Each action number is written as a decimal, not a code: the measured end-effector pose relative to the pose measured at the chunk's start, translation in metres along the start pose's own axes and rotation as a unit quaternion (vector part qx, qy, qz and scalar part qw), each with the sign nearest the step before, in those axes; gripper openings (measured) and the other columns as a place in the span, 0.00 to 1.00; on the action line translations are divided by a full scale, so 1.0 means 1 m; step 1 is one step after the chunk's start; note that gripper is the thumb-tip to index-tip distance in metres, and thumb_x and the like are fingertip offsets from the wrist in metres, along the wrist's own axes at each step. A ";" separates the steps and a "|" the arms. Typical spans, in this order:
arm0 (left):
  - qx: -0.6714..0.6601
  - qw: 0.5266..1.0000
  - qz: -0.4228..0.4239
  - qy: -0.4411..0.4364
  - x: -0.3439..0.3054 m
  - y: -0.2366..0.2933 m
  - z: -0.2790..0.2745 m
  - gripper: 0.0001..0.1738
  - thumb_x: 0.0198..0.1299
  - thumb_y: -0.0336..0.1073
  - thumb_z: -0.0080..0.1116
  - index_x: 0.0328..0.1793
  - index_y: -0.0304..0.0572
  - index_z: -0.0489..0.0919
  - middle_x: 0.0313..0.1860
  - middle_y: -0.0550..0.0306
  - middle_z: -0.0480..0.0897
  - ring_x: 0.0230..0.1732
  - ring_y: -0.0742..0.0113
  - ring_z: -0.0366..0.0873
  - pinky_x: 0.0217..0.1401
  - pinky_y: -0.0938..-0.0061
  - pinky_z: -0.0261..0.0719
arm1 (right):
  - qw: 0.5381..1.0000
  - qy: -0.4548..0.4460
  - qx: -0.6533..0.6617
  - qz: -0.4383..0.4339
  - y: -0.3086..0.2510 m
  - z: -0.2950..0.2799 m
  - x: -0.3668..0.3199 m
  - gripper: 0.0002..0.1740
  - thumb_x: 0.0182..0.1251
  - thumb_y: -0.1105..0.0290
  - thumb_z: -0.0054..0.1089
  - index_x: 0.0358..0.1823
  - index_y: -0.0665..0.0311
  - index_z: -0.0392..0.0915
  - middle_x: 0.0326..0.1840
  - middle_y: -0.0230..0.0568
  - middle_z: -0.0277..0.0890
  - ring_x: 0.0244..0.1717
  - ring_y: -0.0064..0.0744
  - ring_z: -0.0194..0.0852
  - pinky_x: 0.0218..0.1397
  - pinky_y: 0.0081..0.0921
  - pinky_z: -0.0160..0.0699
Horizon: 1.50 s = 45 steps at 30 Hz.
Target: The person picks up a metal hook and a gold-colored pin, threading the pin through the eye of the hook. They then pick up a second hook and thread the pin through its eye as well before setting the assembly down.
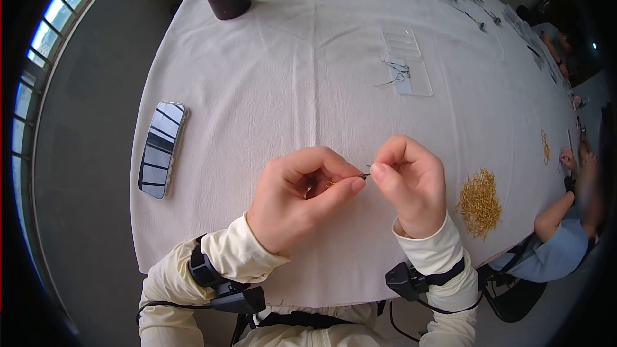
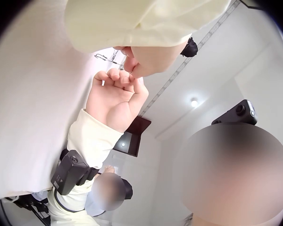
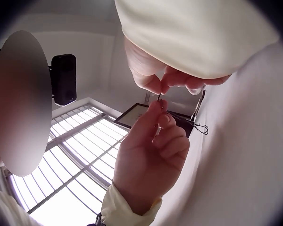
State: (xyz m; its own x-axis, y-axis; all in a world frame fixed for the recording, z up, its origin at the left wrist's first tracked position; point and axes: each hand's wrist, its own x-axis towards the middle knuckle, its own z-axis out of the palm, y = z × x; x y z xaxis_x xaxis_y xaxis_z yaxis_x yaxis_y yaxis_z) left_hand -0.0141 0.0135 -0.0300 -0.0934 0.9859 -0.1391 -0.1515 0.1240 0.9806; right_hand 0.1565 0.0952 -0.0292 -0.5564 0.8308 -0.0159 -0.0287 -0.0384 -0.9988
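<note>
The left hand and the right hand both pinch the thin dark piece, which could slip if fingertips pull unevenly.

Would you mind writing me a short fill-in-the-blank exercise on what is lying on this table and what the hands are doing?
The left hand pinches a thin dark piece between its fingers and its ____. The phone with the reflective screen lies to the ____ of that hand. The heap of tiny pieces beyond the right hand is ____ in colour. The clear plastic case lies ____, not closed.

Missing words: thumb; left; gold; open.
</note>
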 end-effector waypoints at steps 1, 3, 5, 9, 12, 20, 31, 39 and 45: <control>0.000 1.000 0.000 0.000 0.000 0.001 0.000 0.04 0.62 0.27 0.66 0.37 0.36 0.81 0.33 0.64 0.82 0.33 0.83 0.72 0.36 0.84 0.69 | 1.000 0.000 0.000 0.000 0.000 0.000 0.000 0.05 0.63 0.74 0.63 0.32 0.67 0.77 0.31 0.29 0.75 0.36 0.18 0.65 0.45 0.21 0.66; -0.006 1.000 -0.006 0.006 -0.002 0.004 0.000 0.04 0.63 0.28 0.66 0.38 0.36 0.81 0.33 0.65 0.81 0.33 0.82 0.72 0.36 0.83 0.68 | 1.000 -0.014 0.003 0.002 0.000 -0.001 0.000 0.05 0.63 0.74 0.64 0.33 0.67 0.79 0.31 0.29 0.76 0.36 0.17 0.65 0.45 0.21 0.66; -0.038 0.999 0.001 0.002 0.000 0.000 -0.002 0.05 0.64 0.29 0.65 0.38 0.37 0.81 0.33 0.65 0.81 0.34 0.82 0.72 0.37 0.83 0.69 | 1.000 -0.008 0.006 0.009 -0.001 0.000 0.001 0.05 0.63 0.74 0.65 0.34 0.68 0.80 0.32 0.30 0.77 0.36 0.17 0.65 0.45 0.21 0.66; -0.067 0.998 0.002 -0.012 0.001 -0.002 -0.006 0.05 0.65 0.31 0.65 0.40 0.38 0.81 0.36 0.64 0.81 0.36 0.80 0.73 0.40 0.81 0.70 | 1.000 -0.019 0.002 0.008 0.001 0.000 0.002 0.05 0.63 0.73 0.67 0.36 0.68 0.81 0.33 0.30 0.78 0.36 0.17 0.65 0.45 0.21 0.66; -0.058 0.998 -0.008 -0.020 0.001 0.001 -0.005 0.05 0.65 0.32 0.64 0.41 0.39 0.81 0.37 0.63 0.82 0.38 0.80 0.75 0.41 0.81 0.71 | 1.000 -0.015 -0.009 -0.009 0.001 -0.001 0.002 0.05 0.64 0.74 0.66 0.35 0.67 0.81 0.32 0.30 0.78 0.36 0.17 0.66 0.44 0.20 0.66; -0.151 0.988 -0.024 -0.010 0.004 -0.005 -0.003 0.06 0.68 0.34 0.63 0.43 0.39 0.81 0.38 0.63 0.83 0.39 0.79 0.76 0.42 0.81 0.72 | 0.995 -0.021 0.099 0.002 0.003 0.003 0.001 0.04 0.70 0.74 0.61 0.41 0.67 0.77 0.38 0.34 0.78 0.39 0.19 0.72 0.46 0.19 0.72; -0.111 0.994 -0.016 0.001 0.000 0.000 0.000 0.04 0.65 0.29 0.64 0.42 0.37 0.81 0.38 0.62 0.84 0.42 0.78 0.77 0.47 0.80 0.74 | 0.986 -0.042 0.163 0.008 0.003 0.004 0.000 0.04 0.70 0.76 0.59 0.42 0.69 0.76 0.44 0.40 0.81 0.46 0.24 0.77 0.52 0.24 0.78; -0.044 0.999 0.021 0.021 -0.002 0.001 0.004 0.03 0.64 0.25 0.64 0.42 0.33 0.82 0.39 0.59 0.85 0.42 0.77 0.78 0.46 0.80 0.75 | 0.996 0.002 0.091 -0.018 -0.001 0.010 -0.003 0.03 0.70 0.77 0.58 0.41 0.70 0.75 0.43 0.42 0.81 0.46 0.24 0.78 0.53 0.25 0.78; -0.015 0.998 0.037 0.038 -0.003 -0.001 0.004 0.04 0.65 0.26 0.64 0.42 0.32 0.83 0.39 0.58 0.85 0.41 0.77 0.78 0.45 0.80 0.75 | 0.994 0.031 -0.005 -0.106 0.005 0.013 -0.004 0.03 0.66 0.82 0.59 0.38 0.69 0.74 0.42 0.44 0.81 0.44 0.28 0.81 0.52 0.25 0.79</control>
State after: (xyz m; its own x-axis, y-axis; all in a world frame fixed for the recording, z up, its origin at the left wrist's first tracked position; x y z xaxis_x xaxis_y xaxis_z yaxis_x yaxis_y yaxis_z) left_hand -0.0099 0.0113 -0.0303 -0.1796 0.9807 -0.0777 -0.1715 0.0466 0.9841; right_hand 0.1478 0.0846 -0.0337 -0.4873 0.8519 0.1920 -0.1319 0.1455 -0.9805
